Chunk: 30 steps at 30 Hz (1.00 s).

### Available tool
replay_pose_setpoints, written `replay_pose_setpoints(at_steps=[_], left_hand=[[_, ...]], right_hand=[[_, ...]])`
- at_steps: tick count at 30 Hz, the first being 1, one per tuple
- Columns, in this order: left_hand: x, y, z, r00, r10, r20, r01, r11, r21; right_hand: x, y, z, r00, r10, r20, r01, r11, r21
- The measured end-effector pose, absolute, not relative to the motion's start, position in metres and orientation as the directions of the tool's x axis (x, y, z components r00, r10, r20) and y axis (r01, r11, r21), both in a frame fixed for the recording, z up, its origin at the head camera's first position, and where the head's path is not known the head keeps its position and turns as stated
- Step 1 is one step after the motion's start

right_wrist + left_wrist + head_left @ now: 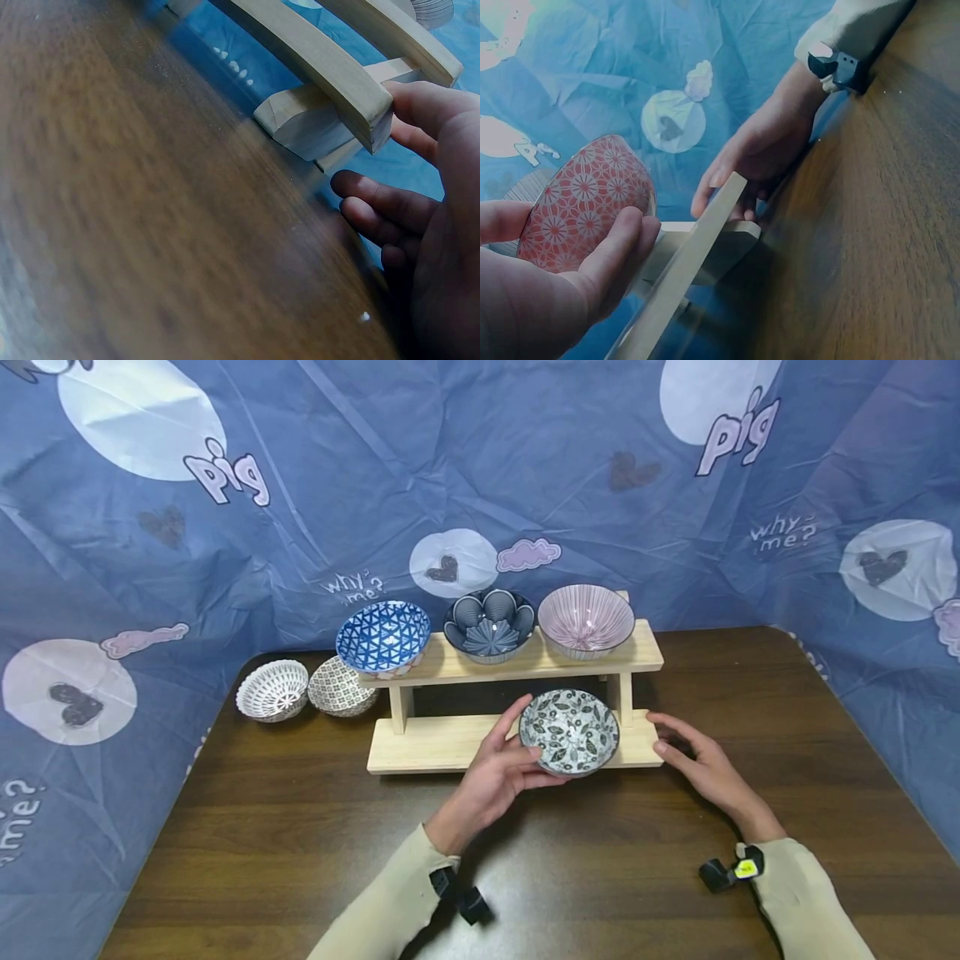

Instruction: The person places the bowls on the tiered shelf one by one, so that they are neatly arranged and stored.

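Observation:
My left hand [495, 777] grips a round bowl [570, 732] above the front of the stand's lower board. Dark leaves on white cover the inside of this bowl, which tilts toward me. In the left wrist view its outside [585, 202] is red with pale flowers, and the fingers [619, 251] press against that side. At the right end of the pale wooden stand [420, 747], my right hand [708, 768] touches the lower board with thumb and fingertips. Its other fingers are loosely bent in the right wrist view.
On the upper board stand a blue-and-white bowl [384, 637], a dark blue petal-patterned bowl [490, 627] and a pink striped bowl [587, 620]. A white patterned bowl [273, 691] and a grey-beige one [341, 687] sit left on the brown table [285, 852]. A blue cloth [360, 460] hangs behind.

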State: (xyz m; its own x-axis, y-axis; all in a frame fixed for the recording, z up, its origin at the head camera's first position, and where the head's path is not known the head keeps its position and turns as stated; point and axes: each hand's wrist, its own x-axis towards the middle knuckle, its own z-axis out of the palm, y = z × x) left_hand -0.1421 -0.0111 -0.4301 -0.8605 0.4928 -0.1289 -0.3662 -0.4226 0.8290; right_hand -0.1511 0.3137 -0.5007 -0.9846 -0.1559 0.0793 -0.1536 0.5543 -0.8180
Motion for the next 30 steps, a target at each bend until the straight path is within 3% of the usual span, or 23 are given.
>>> replay_pose_setpoints(at_steps=[30], left_hand=[[-0.15, 0.0, -0.442, -0.867, 0.481, -0.131, -0.36, -0.422, 0.832]], right_hand=[[-0.151, 0.313, -0.499, -0.982, -0.166, 0.092, -0.168, 0.533, -0.829]])
